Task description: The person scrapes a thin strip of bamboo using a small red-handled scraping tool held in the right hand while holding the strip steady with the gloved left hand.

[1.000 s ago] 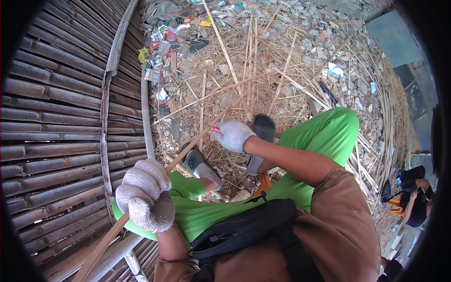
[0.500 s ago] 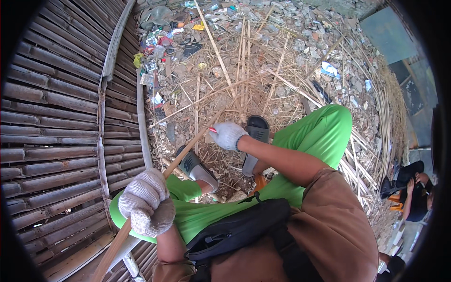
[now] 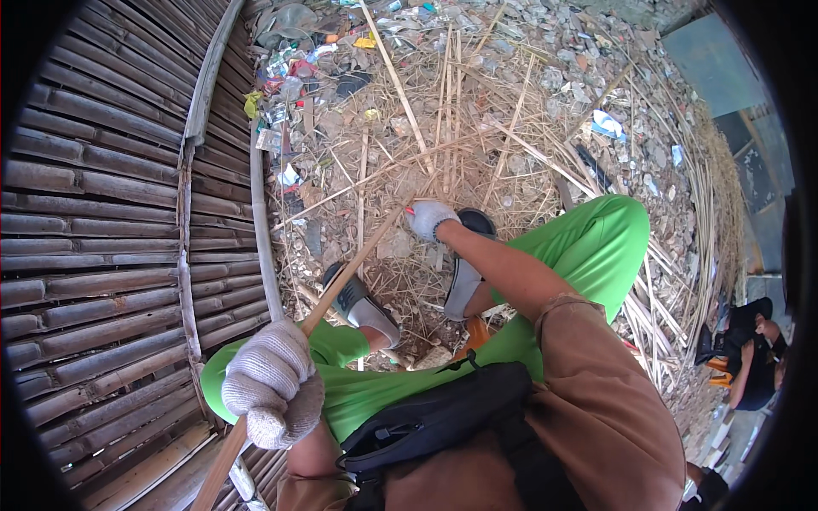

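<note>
My left hand [image 3: 271, 383], in a knitted whitish glove, is wrapped round a long flat bamboo strip [image 3: 358, 262]. The strip slants from the lower left up past my shoes. Near its far end, my right hand [image 3: 432, 221], gloved too, is closed on a small tool with a red end [image 3: 409, 210]. Only that red bit shows; the rest is hidden by the fingers, so its kind cannot be made out. The tool is at or very close to the strip. Below the strip are my grey shoes [image 3: 348, 289].
A slatted bamboo wall or platform [image 3: 94, 247] runs along the left. Cut bamboo sticks [image 3: 396, 81], straw, stones and litter cover the ground ahead. Bundled thin strips [image 3: 716, 196] lie at right. Another person [image 3: 750, 358] sits at the far right. A black waist bag [image 3: 434, 409] lies across my lap.
My right hand has moved a little farther out along the strip, up and right. My left hand has shifted slightly down and right, still gripping it.
</note>
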`<state>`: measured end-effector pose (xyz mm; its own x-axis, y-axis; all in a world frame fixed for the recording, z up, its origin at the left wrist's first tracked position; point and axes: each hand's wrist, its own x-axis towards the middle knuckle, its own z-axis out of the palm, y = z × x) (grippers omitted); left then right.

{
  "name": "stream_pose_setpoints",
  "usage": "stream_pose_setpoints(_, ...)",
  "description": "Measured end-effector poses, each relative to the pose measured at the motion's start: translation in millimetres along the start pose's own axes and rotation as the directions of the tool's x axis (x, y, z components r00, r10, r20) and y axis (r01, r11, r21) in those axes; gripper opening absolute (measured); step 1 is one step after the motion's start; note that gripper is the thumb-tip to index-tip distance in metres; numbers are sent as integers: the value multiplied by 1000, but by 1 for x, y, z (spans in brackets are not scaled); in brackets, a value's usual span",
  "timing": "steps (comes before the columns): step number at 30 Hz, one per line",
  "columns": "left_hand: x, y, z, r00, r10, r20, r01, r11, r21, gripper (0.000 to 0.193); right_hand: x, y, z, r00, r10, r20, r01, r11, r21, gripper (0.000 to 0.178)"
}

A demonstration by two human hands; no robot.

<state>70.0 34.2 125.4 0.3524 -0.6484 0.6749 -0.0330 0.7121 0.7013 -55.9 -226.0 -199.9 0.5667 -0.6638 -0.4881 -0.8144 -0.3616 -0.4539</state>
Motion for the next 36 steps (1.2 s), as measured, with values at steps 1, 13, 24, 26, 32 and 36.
stream_pose_setpoints(1,0,-4,0,1000,1,6,-1,1000,-18,34,9,15,6,999,32,-25,-32,999,5,53)
stream_pose_setpoints(13,5,-6,-6,1000,-23,-20,20,990,-142,50,5,13,-5,997,33,73,-34,999,4,51)
stream_pose_setpoints(24,3,-15,0,992,40,121,-18,984,-176,56,-107,-56,-55,960,-278,-2,278,959,46,48)
stream_pose_setpoints(26,2,-7,0,990,13,138,7,989,-145,57,-87,-50,-48,976,-213,41,213,977,18,49)
stream_pose_setpoints(32,4,-12,-1,992,19,122,-4,993,-121,62,-20,2,-13,995,-94,34,93,995,23,51)
stream_pose_setpoints(36,6,-13,-11,989,10,149,7,993,-117,59,3,10,-5,997,-21,75,20,1000,16,52)
